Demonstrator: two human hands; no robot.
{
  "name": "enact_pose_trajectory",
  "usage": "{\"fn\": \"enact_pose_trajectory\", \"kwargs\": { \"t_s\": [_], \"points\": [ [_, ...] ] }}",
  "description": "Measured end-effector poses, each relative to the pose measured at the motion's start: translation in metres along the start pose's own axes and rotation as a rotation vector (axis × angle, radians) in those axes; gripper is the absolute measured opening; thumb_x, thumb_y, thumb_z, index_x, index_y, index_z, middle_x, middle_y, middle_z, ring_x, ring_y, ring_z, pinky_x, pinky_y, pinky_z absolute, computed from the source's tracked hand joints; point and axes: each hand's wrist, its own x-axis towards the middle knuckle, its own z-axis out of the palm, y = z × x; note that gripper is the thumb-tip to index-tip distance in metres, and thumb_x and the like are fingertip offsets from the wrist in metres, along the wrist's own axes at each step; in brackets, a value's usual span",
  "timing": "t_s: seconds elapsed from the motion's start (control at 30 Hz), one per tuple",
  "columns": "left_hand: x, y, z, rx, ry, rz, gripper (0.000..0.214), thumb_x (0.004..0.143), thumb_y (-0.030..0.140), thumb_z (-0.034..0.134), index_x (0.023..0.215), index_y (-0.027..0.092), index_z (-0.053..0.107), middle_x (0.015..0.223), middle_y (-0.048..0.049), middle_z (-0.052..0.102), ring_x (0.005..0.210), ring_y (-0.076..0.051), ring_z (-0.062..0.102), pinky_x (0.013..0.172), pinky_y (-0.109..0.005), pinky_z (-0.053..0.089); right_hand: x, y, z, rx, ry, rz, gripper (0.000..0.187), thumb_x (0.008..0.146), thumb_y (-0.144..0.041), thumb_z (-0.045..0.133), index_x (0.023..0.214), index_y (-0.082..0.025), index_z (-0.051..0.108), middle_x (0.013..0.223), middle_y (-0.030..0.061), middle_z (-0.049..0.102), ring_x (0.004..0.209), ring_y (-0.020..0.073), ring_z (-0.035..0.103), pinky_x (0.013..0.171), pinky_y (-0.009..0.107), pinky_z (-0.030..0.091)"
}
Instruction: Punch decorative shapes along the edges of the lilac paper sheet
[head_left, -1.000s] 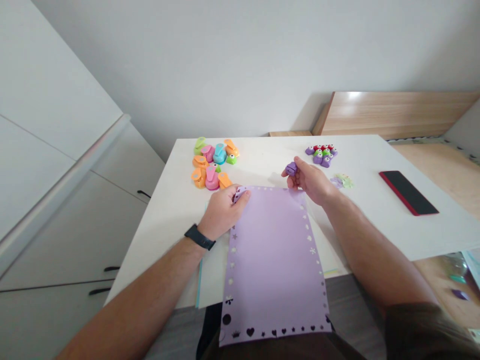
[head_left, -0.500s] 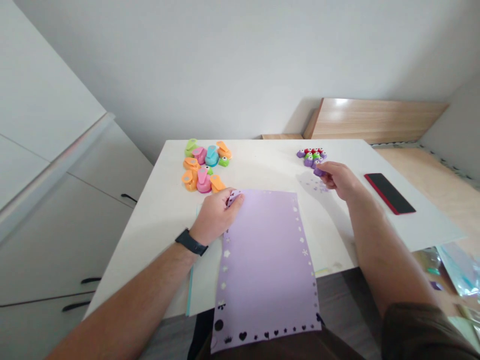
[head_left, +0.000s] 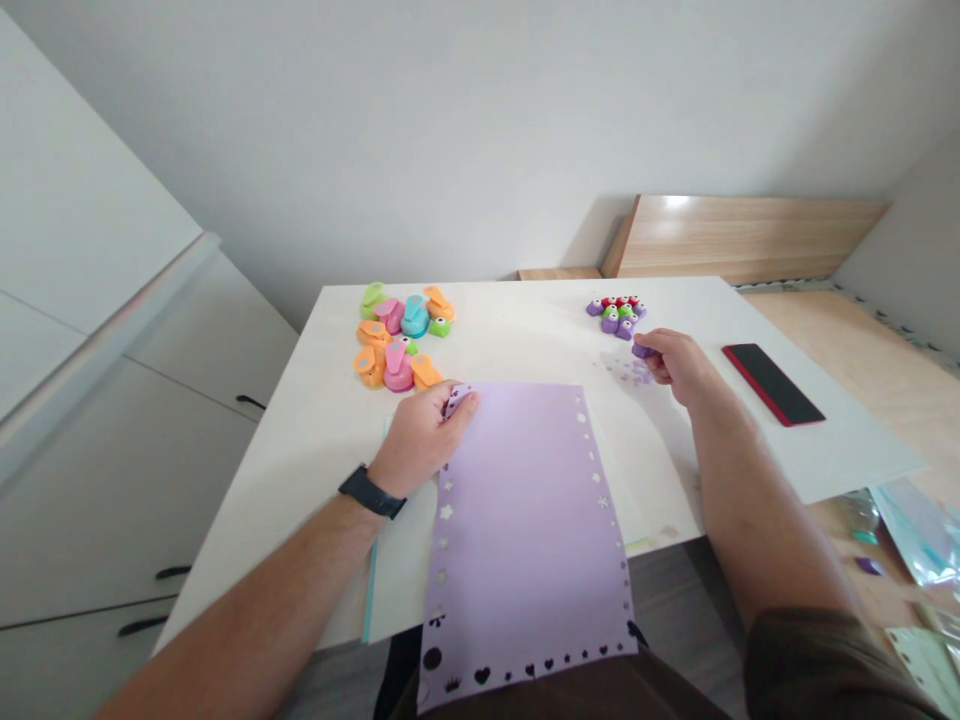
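Observation:
My left hand (head_left: 424,430) pinches the upper left corner of a purple sheet of paper (head_left: 517,520). Cut-out shapes such as hearts, stars, flowers and a crown run along the sheet's edges, and its lower end hangs past the table's front. In my right hand (head_left: 675,362) is a small purple craft punch (head_left: 643,348), gripped between thumb and fingers over the table. Just beyond it stands a cluster of small purple, green and red craft punches (head_left: 619,315). Tiny purple paper cut-outs (head_left: 637,372) lie scattered below the right hand.
Larger orange, pink, blue and green punches (head_left: 399,365) are grouped at the table's back left. A black and red flat object (head_left: 774,384) lies on the white table (head_left: 517,325) at the right. White cabinets (head_left: 112,450) stand on the left.
My right hand with the purple punch has drawn slightly away from the cluster of small punches. The view has shifted a little; my left hand keeps hold of the paper.

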Motion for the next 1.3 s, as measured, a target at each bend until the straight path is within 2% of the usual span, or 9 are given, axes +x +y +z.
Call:
{"fn": "enact_pose_trajectory", "kwargs": {
  "t_s": [0.13,0.27,0.47,0.6,0.77,0.97,1.07,1.2,1.3],
  "points": [
    [0.0,0.0,0.0,0.001,-0.009,0.009,0.034,0.099,0.05,0.057,0.092,0.02,0.07,0.074,0.0017,0.067,0.068,-0.016,0.06,0.064,-0.028,0.039,0.0,0.001,0.004,0.028,-0.012,-0.033,0.032,0.077,-0.04,0.076,0.069,-0.02,0.053,0.048,-0.0066,0.037,0.041,0.0058,0.022,0.042,0.025,0.01],
    [0.0,0.0,0.0,0.006,-0.006,0.013,0.034,0.099,0.05,0.057,0.092,0.02,0.07,0.074,0.0016,0.067,0.068,-0.016,0.06,0.064,-0.029,0.04,-0.005,0.001,0.014,0.064,-0.063,-0.083,0.036,0.081,-0.045,0.077,0.071,-0.02,0.053,0.054,-0.0046,0.043,0.044,0.0065,0.028,0.043,0.024,0.014],
    [0.0,0.0,0.0,-0.004,-0.007,0.013,0.035,0.1,0.05,0.056,0.093,0.02,0.07,0.076,0.0011,0.068,0.069,-0.016,0.061,0.064,-0.028,0.04,-0.021,-0.002,0.034,0.077,-0.231,-0.135,0.036,0.086,-0.053,0.077,0.092,-0.02,0.066,0.067,-0.0024,0.052,0.053,0.0084,0.039,0.046,0.023,0.022],
    [0.0,0.0,-0.001,0.005,-0.007,0.023,0.035,0.099,0.051,0.056,0.092,0.019,0.069,0.077,0.0002,0.069,0.071,-0.017,0.062,0.065,-0.029,0.041,-0.028,-0.006,0.042,0.123,-0.272,-0.111,0.038,0.084,-0.053,0.079,0.1,-0.02,0.069,0.071,-0.0014,0.053,0.061,0.0105,0.048,0.049,0.021,0.029],
    [0.0,0.001,-0.002,0.008,-0.004,0.027,0.036,0.099,0.051,0.055,0.091,0.019,0.069,0.074,0.0002,0.068,0.068,-0.017,0.06,0.063,-0.028,0.04,-0.031,-0.011,0.046,0.115,-0.29,-0.012,0.049,0.092,-0.067,0.06,0.1,-0.019,0.066,0.072,0.0019,0.06,0.055,0.0119,0.047,0.047,0.024,0.031],
    [0.0,-0.001,-0.001,0.023,-0.009,0.043,0.037,0.1,0.05,0.053,0.091,0.019,0.069,0.076,-0.0009,0.069,0.068,-0.017,0.06,0.062,-0.029,0.039,-0.023,-0.007,0.047,0.045,-0.273,-0.018,0.06,0.092,-0.077,0.05,0.102,-0.019,0.063,0.07,0.0031,0.062,0.049,0.0125,0.047,0.045,0.025,0.029],
    [0.0,-0.003,0.0,0.036,-0.004,0.067,0.036,0.1,0.049,0.052,0.092,0.018,0.069,0.077,-0.0007,0.068,0.069,-0.017,0.059,0.064,-0.029,0.038,-0.005,-0.007,0.046,-0.154,-0.136,-0.111,0.061,0.095,-0.078,0.044,0.096,-0.019,0.062,0.079,0.0072,0.068,0.056,0.0139,0.053,0.048,0.025,0.033],
    [0.001,-0.005,0.001,0.037,-0.005,0.073,0.035,0.1,0.048,0.053,0.087,0.018,0.067,0.071,0.001,0.063,0.065,-0.015,0.056,0.062,-0.029,0.035,0.024,-0.014,0.047,-0.776,0.087,-0.348,0.064,0.107,-0.062,0.021,0.09,-0.019,0.065,0.092,0.0139,0.073,0.076,0.0202,0.063,0.067,0.03,0.045],
    [0.001,-0.005,0.002,0.027,-0.003,0.071,0.036,0.1,0.048,0.052,0.085,0.019,0.065,0.07,0.0015,0.062,0.065,-0.015,0.055,0.062,-0.028,0.035,0.04,-0.018,0.057,-1.019,0.078,-0.428,0.052,0.108,-0.047,0.033,0.093,-0.016,0.072,0.101,0.0187,0.074,0.1,0.0289,0.064,0.089,0.039,0.045]
  ]
}}
